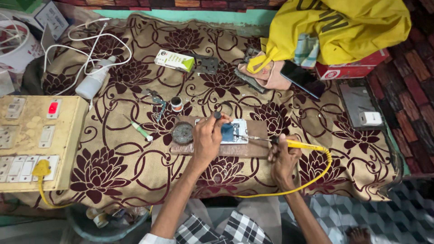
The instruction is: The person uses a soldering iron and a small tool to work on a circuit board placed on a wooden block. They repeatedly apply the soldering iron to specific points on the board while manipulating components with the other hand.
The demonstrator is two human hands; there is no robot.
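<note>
Right hand [282, 156] – yellow soldering iron [294, 143]

The left hand [207, 138] is covering the middle of the opened phone [230, 131], hiding what its fingertips are pinching there. The soldering iron's [289, 143] tip, just right of that phone, is looking too small to place exactly. Left of the phone, the switchboard [36, 142] is running off the frame's edge; above-right, the yellow bag [343, 27] is cut off too.

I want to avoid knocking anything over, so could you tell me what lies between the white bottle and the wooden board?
In the head view, between the white bottle and wooden board lie tweezers, a small dark-capped jar and a green-handled screwdriver.
</note>
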